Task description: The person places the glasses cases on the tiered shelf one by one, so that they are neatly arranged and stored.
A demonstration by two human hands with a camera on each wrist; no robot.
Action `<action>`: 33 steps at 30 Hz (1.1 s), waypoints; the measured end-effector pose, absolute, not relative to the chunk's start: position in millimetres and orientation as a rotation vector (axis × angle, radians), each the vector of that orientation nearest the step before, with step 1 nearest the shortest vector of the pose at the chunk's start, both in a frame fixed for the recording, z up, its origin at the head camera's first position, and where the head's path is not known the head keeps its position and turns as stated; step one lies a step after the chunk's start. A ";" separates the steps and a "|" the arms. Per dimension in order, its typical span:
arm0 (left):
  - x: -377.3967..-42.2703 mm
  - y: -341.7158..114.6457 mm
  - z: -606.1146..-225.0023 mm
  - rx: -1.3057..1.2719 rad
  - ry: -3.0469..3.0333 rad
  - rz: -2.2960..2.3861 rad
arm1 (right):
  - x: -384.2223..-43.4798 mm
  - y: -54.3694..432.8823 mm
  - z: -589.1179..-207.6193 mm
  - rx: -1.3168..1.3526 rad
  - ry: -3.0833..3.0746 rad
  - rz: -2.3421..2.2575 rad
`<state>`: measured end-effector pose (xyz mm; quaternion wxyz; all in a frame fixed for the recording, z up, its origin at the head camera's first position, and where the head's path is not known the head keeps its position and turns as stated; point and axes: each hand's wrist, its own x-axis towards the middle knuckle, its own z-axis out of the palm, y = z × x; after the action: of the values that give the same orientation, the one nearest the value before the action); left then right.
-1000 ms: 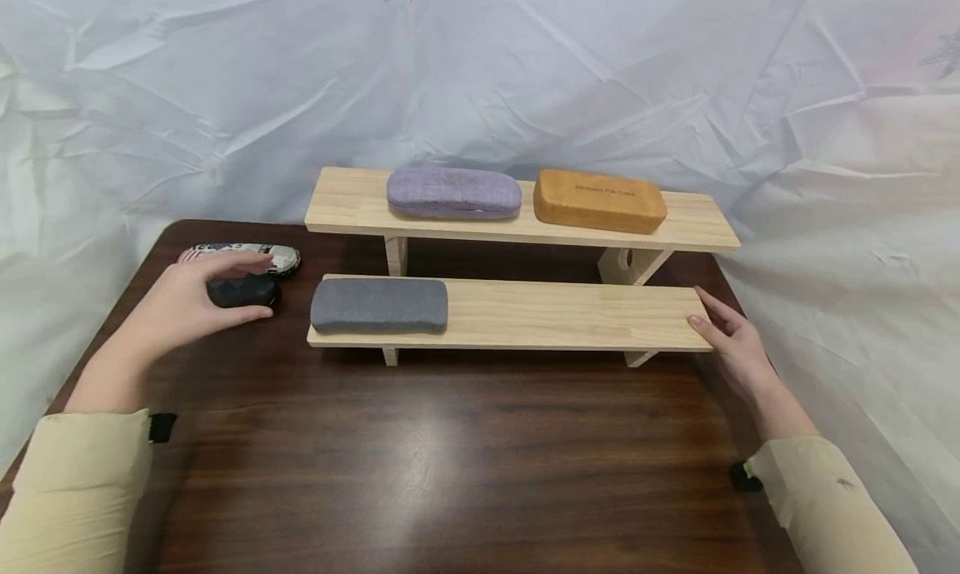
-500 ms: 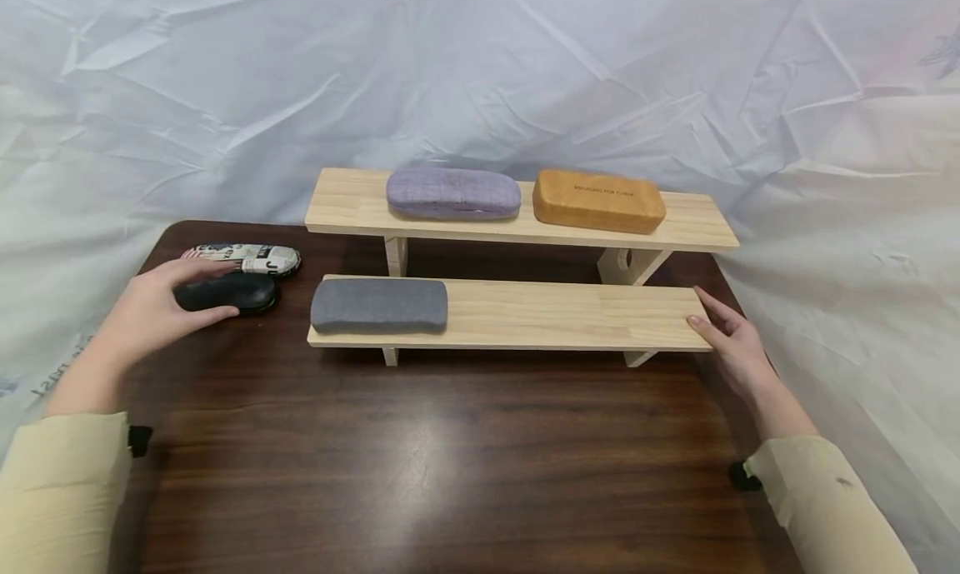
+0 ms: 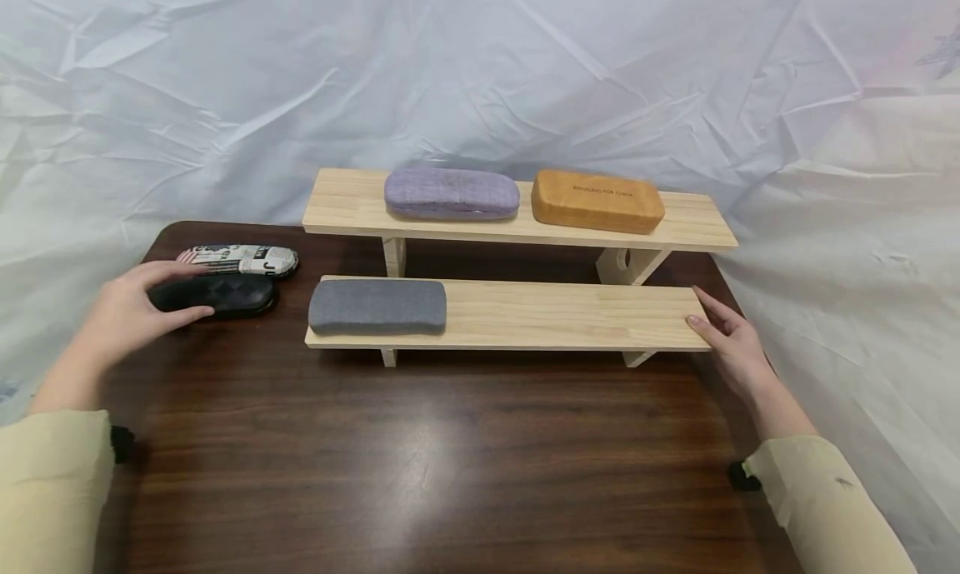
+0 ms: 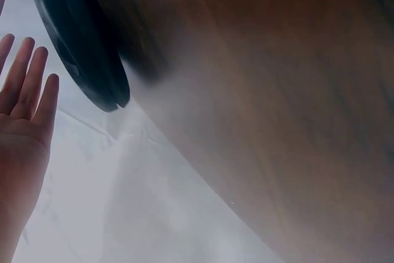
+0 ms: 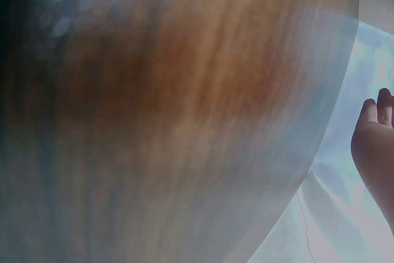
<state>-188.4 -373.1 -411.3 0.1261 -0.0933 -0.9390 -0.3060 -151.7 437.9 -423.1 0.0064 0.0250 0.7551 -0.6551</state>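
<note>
In the head view my left hand (image 3: 123, 311) is spread around the left end of a black glasses case (image 3: 217, 295) on the table. Thumb and fingers stand apart; the left wrist view shows straight fingers clear of the case. My right hand (image 3: 735, 345) holds the right end of the lower board of a two-tier wooden shelf (image 3: 555, 311), thumb on top and other fingers at the end edge. A grey glasses case (image 3: 377, 306) lies on that board's left end. On the upper board lie a purple glasses case (image 3: 452, 193) and an orange-brown glasses case (image 3: 597, 201).
Behind the black case lies a newsprint-patterned glasses case (image 3: 255, 259), partly hidden by my left fingers. The dark wooden table (image 3: 420, 466) extends in front of the shelf. A pale wrinkled sheet (image 3: 480, 74) hangs behind and beside the table.
My left hand has moved left along the black case, uncovering more of it and the newsprint-patterned case. The right hand stays at the shelf's end.
</note>
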 end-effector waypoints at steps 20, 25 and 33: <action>-200.3 -389.4 -415.8 -0.215 -2.889 -0.817 | -151.1 436.6 -422.1 0.074 2.377 -2.037; -203.0 -388.6 -415.3 -0.220 -2.921 -0.790 | -151.0 436.4 -421.5 0.079 2.375 -2.035; -204.8 -390.6 -415.9 -0.246 -2.939 -0.774 | -150.9 435.8 -421.7 0.077 2.367 -2.050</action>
<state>-204.8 -390.6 -415.9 0.0461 -0.0806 -0.9629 -0.2535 -150.9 435.8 -421.7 0.0047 0.0246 0.7557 -0.6545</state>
